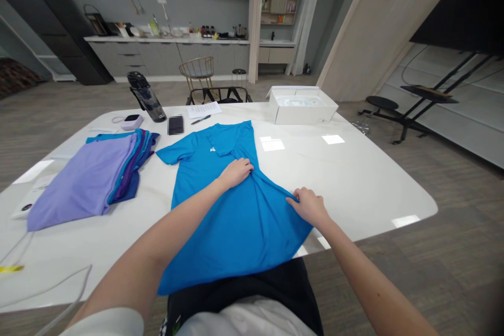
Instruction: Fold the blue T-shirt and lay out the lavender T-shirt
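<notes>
A bright blue T-shirt [220, 210] lies flat on the white table [354, 178], its hem hanging over the near edge and its right side folded in. My left hand [235, 172] rests on the shirt near its right edge, fingers curled and pinching the fabric. My right hand [309, 206] grips the shirt's right edge lower down, fingers closed on the cloth. A ridge of fabric runs between the two hands.
A stack of folded shirts [94, 176], purple on top, lies at the left. Behind are a dark water bottle [147, 97], a phone [175, 125], paper with a pen [202, 110], a small lilac device [132, 122] and an open white box [303, 105]. Cables trail at the near left.
</notes>
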`<state>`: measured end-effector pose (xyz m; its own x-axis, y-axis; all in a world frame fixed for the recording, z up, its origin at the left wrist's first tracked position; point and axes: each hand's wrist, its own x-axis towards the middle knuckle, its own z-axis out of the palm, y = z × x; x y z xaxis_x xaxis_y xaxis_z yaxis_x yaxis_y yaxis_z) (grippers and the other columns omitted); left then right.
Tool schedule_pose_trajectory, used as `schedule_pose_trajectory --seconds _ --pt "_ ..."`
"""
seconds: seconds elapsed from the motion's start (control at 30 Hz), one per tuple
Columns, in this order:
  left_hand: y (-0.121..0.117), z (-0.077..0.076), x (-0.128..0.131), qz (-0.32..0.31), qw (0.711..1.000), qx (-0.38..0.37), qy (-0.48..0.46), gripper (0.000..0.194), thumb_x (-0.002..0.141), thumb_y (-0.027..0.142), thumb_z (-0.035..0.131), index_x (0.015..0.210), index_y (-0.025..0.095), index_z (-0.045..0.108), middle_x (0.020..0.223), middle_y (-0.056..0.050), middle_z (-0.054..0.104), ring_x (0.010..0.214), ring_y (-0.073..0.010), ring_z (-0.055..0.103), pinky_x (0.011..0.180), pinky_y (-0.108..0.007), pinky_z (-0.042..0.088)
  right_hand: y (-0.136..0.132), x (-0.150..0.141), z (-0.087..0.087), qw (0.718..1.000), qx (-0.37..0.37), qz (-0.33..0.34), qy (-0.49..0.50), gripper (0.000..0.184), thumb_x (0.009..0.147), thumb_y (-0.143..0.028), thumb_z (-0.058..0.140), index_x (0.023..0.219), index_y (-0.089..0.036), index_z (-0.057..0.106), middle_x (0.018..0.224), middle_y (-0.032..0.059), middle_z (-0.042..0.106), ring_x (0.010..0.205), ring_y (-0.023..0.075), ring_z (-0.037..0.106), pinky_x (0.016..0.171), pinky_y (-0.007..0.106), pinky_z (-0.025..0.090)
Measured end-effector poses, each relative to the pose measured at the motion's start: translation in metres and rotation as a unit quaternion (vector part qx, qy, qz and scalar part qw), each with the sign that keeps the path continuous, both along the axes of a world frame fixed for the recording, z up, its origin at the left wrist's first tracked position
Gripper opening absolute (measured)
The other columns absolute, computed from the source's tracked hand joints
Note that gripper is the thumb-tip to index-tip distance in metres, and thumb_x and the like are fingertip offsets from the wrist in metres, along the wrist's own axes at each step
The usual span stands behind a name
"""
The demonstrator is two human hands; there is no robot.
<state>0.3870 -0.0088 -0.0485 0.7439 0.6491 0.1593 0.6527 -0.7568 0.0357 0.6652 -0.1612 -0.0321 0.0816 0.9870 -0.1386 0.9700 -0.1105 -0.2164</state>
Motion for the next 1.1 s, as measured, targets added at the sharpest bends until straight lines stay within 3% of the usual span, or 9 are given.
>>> schedule_pose_trajectory --seconds 0.17,0.3,0.43,0.57,0.7,0.83,0.9,1.0,1.1 --pt "-0.006 0.009 0.007 0.027 0.999 0.024 0.020 0.027 0.098 0.018 0.043 0.112 0.020 0.066 0.112 -0.010 0.062 0.103 -0.0233 0.056 0.083 -0.035 0.045 -0.032 0.005 0.019 1.000 0.003 0.010 0.028 0.024 0.095 -0.040 0.056 0.086 -0.020 0.065 0.083 0.0058 0.070 0.083 0.0245 0.065 0.076 0.034 0.041" --pt "-0.015 0.016 0.001 0.070 0.997 0.031 0.001 0.028 0.099 0.018 0.040 0.114 0.021 0.064 0.112 -0.010 0.062 0.104 -0.0241 0.055 0.084 -0.036 0.044 -0.058 -0.022 0.044 0.986 0.082 0.077 0.120 0.021 0.095 -0.041 0.057 0.092 -0.023 0.065 0.085 0.0021 0.071 0.078 0.0200 0.066 0.067 0.028 0.040" --pt "-0.041 0.017 -0.011 0.097 0.995 0.026 -0.016 0.031 0.098 0.019 0.043 0.124 0.021 0.060 0.117 -0.010 0.060 0.106 -0.0245 0.055 0.085 -0.036 0.044 -0.079 -0.057 0.055 0.971 0.119 0.115 0.171 0.018 0.097 -0.038 0.055 0.097 -0.025 0.067 0.095 0.0015 0.074 0.087 0.0199 0.068 0.072 0.027 0.043" --pt "-0.079 0.015 -0.014 0.037 0.999 0.013 -0.007 0.036 0.097 0.020 0.045 0.129 0.025 0.059 0.116 -0.009 0.059 0.106 -0.0240 0.054 0.088 -0.037 0.044 -0.091 -0.081 0.048 0.971 0.121 0.117 0.169 0.020 0.099 -0.036 0.053 0.104 -0.024 0.069 0.098 0.0033 0.075 0.091 0.0220 0.070 0.077 0.029 0.046" --pt "-0.101 0.017 -0.020 0.034 0.999 -0.002 -0.037 0.033 0.093 0.013 0.045 0.118 0.023 0.065 0.113 -0.009 0.060 0.103 -0.0235 0.053 0.089 -0.037 0.043 -0.098 -0.105 0.045 0.971 0.111 0.142 0.154 0.024 0.101 -0.036 0.051 0.112 -0.024 0.068 0.098 0.0040 0.076 0.088 0.0231 0.071 0.078 0.031 0.048" --pt "-0.116 0.020 -0.039 0.042 0.997 -0.002 -0.062 0.034 0.087 0.006 0.047 0.111 0.022 0.065 0.115 -0.010 0.060 0.104 -0.0246 0.052 0.088 -0.038 0.042 -0.103 -0.139 0.048 0.954 0.109 0.213 0.179 0.026 0.102 -0.035 0.051 0.117 -0.025 0.069 0.114 0.0047 0.074 0.103 0.0229 0.069 0.088 0.031 0.049" --pt "-0.129 0.020 -0.050 0.022 0.998 0.002 -0.052 0.038 0.085 0.004 0.047 0.114 0.022 0.064 0.116 -0.010 0.059 0.103 -0.0249 0.051 0.087 -0.039 0.041 -0.105 -0.150 0.046 0.940 0.092 0.262 0.199 0.027 0.102 -0.040 0.053 0.118 -0.026 0.069 0.109 0.0038 0.074 0.099 0.0209 0.069 0.085 0.030 0.049" --pt "-0.154 0.016 -0.062 -0.043 0.999 -0.002 -0.024 0.040 0.085 0.004 0.049 0.117 0.023 0.064 0.115 -0.010 0.058 0.104 -0.0249 0.051 0.087 -0.039 0.039 -0.101 -0.145 0.034 0.927 0.054 0.305 0.211 0.031 0.099 -0.049 0.057 0.115 -0.026 0.071 0.090 0.0015 0.072 0.083 0.0178 0.068 0.078 0.028 0.048" --pt "-0.179 0.012 -0.069 -0.092 0.996 -0.018 -0.014 0.037 0.085 0.008 0.055 0.117 0.024 0.065 0.114 -0.009 0.057 0.104 -0.0247 0.051 0.087 -0.038 0.038 -0.094 -0.114 0.016 0.929 0.048 0.308 0.198 0.027 0.101 -0.043 0.055 0.109 -0.025 0.072 0.087 0.0024 0.069 0.084 0.0174 0.066 0.081 0.029 0.047"
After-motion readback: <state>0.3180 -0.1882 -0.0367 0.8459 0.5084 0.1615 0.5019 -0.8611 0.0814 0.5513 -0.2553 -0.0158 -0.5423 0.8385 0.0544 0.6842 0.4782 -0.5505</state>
